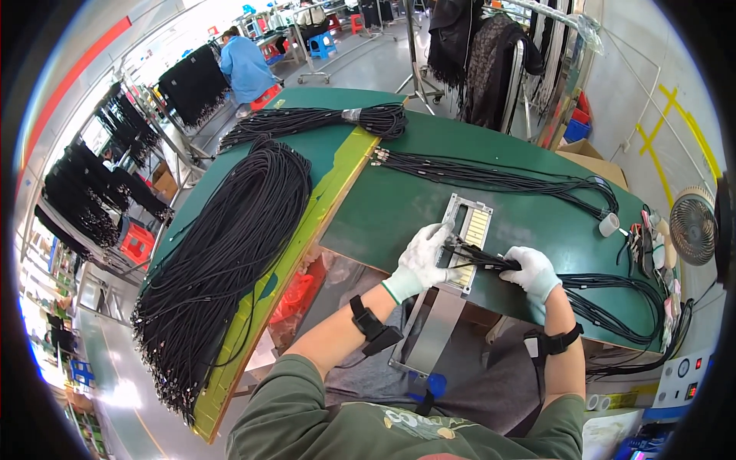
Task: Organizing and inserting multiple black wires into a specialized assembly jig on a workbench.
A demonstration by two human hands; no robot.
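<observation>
My right hand (533,272), in a white glove, is closed around a bundle of black cables (491,261). The cables run on to the right and loop back across the table. My left hand (422,259), also gloved, has its fingers bent around the cable ends, beside a metal fixture (454,205). A row of cream-coloured blocks (477,226) lines the fixture, and the cable ends cross over its near part. The small end pieces at my left fingertips are partly hidden.
A large pile of black cables (230,222) lies on the left, with another bundle (314,121) behind it. More cables (491,175) lie beyond the fixture. Tape rolls (609,224), pliers (636,249) and a fan (693,222) are on the right. A person (245,67) sits far off.
</observation>
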